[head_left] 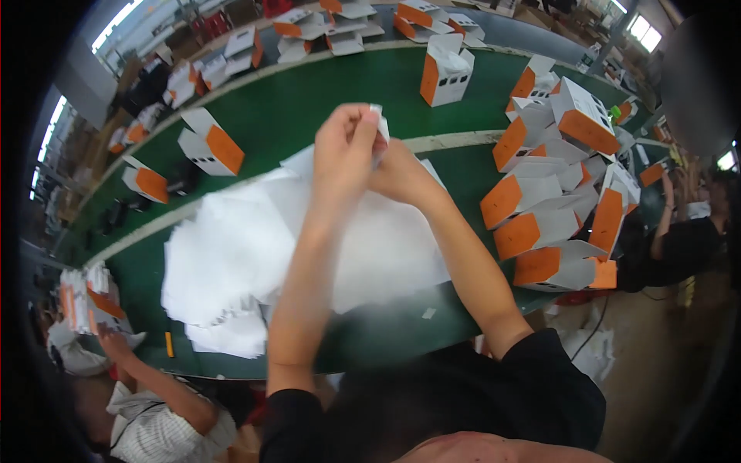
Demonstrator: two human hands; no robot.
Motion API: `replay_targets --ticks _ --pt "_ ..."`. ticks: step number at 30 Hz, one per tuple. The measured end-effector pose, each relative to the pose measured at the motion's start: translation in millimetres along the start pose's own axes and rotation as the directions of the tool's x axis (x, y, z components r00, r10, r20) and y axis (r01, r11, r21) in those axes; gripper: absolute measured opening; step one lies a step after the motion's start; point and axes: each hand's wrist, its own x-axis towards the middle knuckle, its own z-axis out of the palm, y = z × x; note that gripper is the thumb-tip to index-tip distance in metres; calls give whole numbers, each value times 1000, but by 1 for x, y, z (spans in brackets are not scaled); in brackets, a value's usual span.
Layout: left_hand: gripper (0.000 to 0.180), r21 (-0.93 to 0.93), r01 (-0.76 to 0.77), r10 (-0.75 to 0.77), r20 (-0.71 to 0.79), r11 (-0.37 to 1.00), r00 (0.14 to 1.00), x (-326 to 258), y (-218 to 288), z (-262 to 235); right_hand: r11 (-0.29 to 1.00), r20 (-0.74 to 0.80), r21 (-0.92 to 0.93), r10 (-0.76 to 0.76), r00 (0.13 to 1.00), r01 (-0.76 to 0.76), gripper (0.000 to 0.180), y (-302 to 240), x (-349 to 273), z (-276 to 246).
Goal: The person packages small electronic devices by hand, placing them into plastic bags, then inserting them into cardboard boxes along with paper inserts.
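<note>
Pinching a small white paper piece (pixel 378 123) between them, both hands are raised together over the green tabletop (pixel 309 108). The left hand (pixel 345 147) has its fingers curled closed around the paper from the near side, and the right hand (pixel 397 170) presses in from the right, closed on the same piece and touching the left. The paper's top corner pokes up just above the fingertips; how it is folded I cannot tell.

Directly beneath the hands and forearms lies a loose heap of white paper sheets (pixel 231 247), spreading out to the left. Right of the right forearm, a pile of orange-and-white folded cartons (pixel 556 208) lies tumbled together at the tabletop's edge. Beyond the hands, one orange-and-white carton (pixel 446 73) stands upright on the far belt, and another carton (pixel 210 143) sits up and to the left, tilted. A tiny white scrap (pixel 428 313) lies on the green surface near the right elbow.

Low on the left, another person's arm (pixel 166 390) reaches toward a stack of cartons (pixel 89 297). Far right, another person in dark clothing (pixel 687 247) sits at the edge.
</note>
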Motion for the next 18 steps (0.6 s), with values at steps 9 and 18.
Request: replay_targets --ticks 9,18 --pt "30 707 -280 466 -79 649 881 66 103 -130 950 -404 303 56 913 76 31 30 4 -31" --pt "47 952 305 335 -298 35 894 136 58 -333 856 -483 515 250 839 41 77 15 3 -41"
